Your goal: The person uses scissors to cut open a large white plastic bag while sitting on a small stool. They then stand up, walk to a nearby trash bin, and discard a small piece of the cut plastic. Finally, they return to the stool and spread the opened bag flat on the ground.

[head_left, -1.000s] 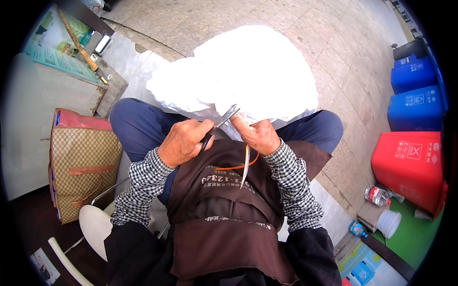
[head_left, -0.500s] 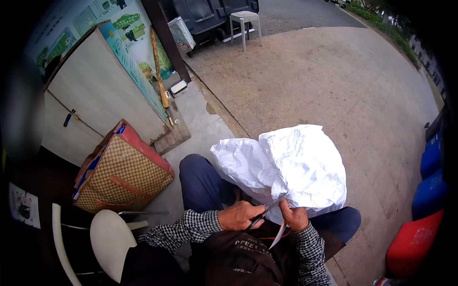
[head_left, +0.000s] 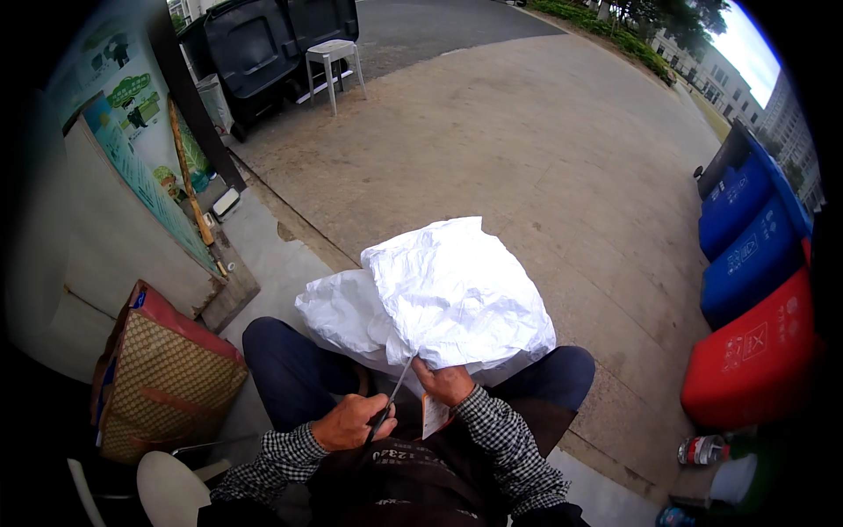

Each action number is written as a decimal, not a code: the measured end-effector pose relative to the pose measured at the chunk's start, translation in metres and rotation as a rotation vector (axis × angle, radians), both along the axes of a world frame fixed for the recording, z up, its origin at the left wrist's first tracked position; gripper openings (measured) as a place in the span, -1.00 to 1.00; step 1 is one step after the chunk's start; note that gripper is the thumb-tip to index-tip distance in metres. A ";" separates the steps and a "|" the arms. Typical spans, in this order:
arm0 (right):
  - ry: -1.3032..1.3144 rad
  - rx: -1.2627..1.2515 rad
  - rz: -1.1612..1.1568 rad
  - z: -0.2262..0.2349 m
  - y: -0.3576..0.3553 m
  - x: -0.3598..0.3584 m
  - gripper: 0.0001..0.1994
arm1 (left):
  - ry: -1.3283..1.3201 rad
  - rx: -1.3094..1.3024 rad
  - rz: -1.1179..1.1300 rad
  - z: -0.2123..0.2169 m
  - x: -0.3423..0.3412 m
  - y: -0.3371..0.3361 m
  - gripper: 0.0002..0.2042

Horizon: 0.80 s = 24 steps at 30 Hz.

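I sit with a large crumpled white woven sack on my lap. My left hand is closed around the handle of a slim dark tool that looks like scissors or a knife, its blade pointing up into the sack's lower edge. My right hand pinches the sack's edge just right of the blade, and a small white tag hangs below that hand. Both checked sleeves and a dark brown apron fill the lower middle.
A woven checked bag stands on the ground to my left, beside a white chair seat. Red and blue bins line the right. A white stool and dark bins stand far ahead on the pavement.
The view has tilted upward, showing more pavement and the far bins. My hands stay at the sack's lower edge, with the tool's blade now pointing up into it.
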State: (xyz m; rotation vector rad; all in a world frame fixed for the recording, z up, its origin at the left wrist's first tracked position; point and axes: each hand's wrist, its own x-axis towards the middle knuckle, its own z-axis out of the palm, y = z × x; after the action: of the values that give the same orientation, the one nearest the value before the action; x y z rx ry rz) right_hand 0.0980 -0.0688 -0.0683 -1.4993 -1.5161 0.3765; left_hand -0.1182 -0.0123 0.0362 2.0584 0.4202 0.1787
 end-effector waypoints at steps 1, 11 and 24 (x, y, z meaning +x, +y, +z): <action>-0.083 0.013 -0.027 -0.003 0.001 0.000 -0.73 | 0.041 0.013 0.035 0.005 -0.001 -0.001 -0.83; 0.230 0.043 -0.058 0.034 0.017 0.029 -0.55 | -0.131 -0.019 0.294 0.052 -0.007 0.023 -0.82; 0.887 -0.176 -0.013 0.056 0.001 0.023 -0.81 | -0.032 -0.039 -0.020 0.030 0.023 0.016 -0.68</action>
State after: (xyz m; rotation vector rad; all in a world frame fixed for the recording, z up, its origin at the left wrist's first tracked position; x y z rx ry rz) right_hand 0.1206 -0.0675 -0.0121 -1.2064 -0.7734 1.0273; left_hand -0.0953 0.0040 0.0660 2.0184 0.3802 0.1904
